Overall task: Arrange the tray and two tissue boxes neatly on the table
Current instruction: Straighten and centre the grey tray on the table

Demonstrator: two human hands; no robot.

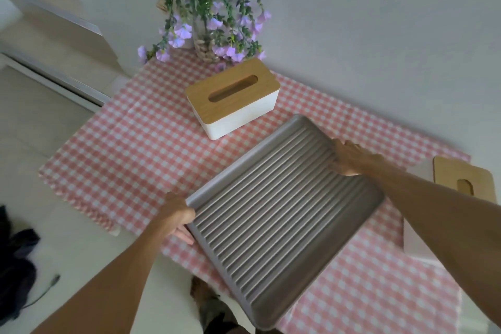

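Observation:
A grey ribbed tray (273, 225) lies at an angle over the pink checked tablecloth (130, 149), its near corner past the table's front edge. My left hand (176, 215) grips the tray's left rim, thumb on top and fingers beneath. My right hand (349, 157) holds the far right rim. A white tissue box with a wooden slotted lid (233, 97) stands behind the tray, apart from it. A second tissue box (461, 184) sits at the right edge, partly hidden by my right forearm.
A glass vase of purple flowers (208, 22) stands at the table's far edge against the white wall, just behind the first tissue box. Dark cloth (16, 260) and a cable lie on the floor at the left.

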